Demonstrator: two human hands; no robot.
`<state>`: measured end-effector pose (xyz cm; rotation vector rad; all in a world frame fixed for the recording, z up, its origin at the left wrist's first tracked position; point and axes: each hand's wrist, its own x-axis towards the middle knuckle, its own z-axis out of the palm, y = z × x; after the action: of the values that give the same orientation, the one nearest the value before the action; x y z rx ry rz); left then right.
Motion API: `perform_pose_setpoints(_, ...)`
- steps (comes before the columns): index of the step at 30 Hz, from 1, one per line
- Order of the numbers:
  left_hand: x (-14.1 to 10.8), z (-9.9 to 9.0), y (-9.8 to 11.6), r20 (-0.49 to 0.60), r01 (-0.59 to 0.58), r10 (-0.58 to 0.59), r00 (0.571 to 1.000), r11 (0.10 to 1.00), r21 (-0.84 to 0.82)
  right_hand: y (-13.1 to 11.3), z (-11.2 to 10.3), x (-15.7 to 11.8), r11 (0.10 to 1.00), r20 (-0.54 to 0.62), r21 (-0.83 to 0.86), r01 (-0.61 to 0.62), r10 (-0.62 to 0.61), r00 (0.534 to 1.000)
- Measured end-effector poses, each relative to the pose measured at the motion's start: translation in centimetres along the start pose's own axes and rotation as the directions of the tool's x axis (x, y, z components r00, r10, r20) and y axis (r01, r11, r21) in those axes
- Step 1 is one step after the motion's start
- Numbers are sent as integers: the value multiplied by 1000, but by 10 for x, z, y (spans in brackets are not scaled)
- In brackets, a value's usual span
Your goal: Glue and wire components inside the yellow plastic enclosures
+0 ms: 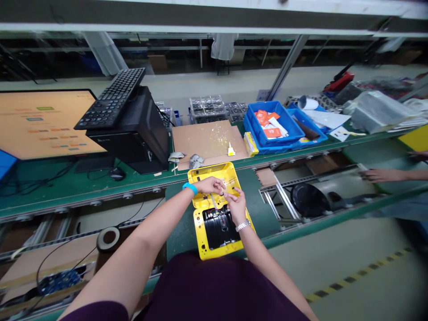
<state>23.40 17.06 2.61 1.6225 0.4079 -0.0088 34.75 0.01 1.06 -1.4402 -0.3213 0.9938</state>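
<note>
Yellow plastic housing (199, 234) looks light and stiff, held best by the rim. Left hand (209, 185) and right hand (236, 206) have grips nearly shut, hold unclear.

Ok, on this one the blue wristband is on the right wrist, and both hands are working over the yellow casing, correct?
No: the head view shows the blue wristband on the left wrist, not the right. The rest stands: the left hand and right hand are over the yellow casing.

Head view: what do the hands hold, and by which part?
The left hand and right hand pinch a thin wire; the part held is too small to tell.
</note>
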Motion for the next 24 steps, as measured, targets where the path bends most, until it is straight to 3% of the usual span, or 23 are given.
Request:
perform_pose_setpoints(2,3,7,-4,-43,13,-13,999,1000,-3,-5,-1,-2,995,14,-94,28,-27,1000)
perform_pose_setpoints(4,7,14,-10,-82,43,-42,996,999,7,-17,-4,-6,930,51,-338,141,-131,990)
perform_pose_setpoints(6,10,20,-16,-109,89,-84,990,995,34,-33,-9,-11,722,116,-637,269,-255,960)
perform_pose_setpoints(8,14,24,-21,-128,140,-128,983,987,84,-50,-17,-14,500,162,-805,318,-331,930)
perform_pose_setpoints(10,17,25,-24,-136,193,-173,976,969,156,-64,-29,-16,427,174,-844,326,-357,918)
perform_pose_setpoints(14,28,23,-22,-127,316,-290,948,889,330,-76,-56,-19,515,141,-784,347,-397,907)
perform_pose_setpoints(19,44,18,-8,-109,420,-423,900,771,478,-73,-85,-29,618,87,-711,336,-398,913)
perform_pose_setpoints(24,46,30,12,-252,485,-419,873,678,553,-69,-100,-34,650,60,-693,312,-380,923)
